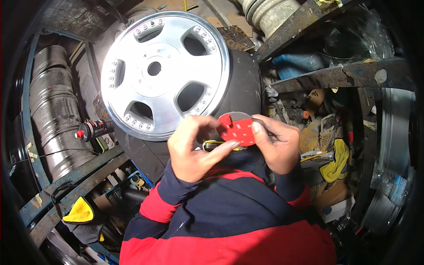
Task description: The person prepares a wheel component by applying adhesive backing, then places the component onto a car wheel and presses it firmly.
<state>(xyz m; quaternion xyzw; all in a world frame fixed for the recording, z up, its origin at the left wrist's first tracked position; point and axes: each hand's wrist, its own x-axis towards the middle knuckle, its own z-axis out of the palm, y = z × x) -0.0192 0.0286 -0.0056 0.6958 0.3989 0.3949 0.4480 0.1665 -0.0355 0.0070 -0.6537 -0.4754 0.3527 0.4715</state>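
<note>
In front of my chest my right hand (279, 142) pinches a round disc (242, 133) between thumb and fingers. Its face toward me carries red adhesive backing with pale print. Along the top a strip of grey surface is bare, and a small red flap (225, 120) stands folded at the upper left. My left hand (191, 148) is curved beside the disc, thumb stretched to its lower edge and fingers apart from the thumb; the index fingertip is slightly blurred. Beyond my hands a silver car wheel rim (132, 84) with five openings and a centre hole lies face up on a dark padded support (245, 79).
Metal racks flank me, with stacked rims (53, 97) at left and a pale rim (271, 13) at far right. A dark bottle with a red tip (95, 129) lies beside the wheel rim. Yellow-grey cloths hang on the left (79, 211) and right (335, 161).
</note>
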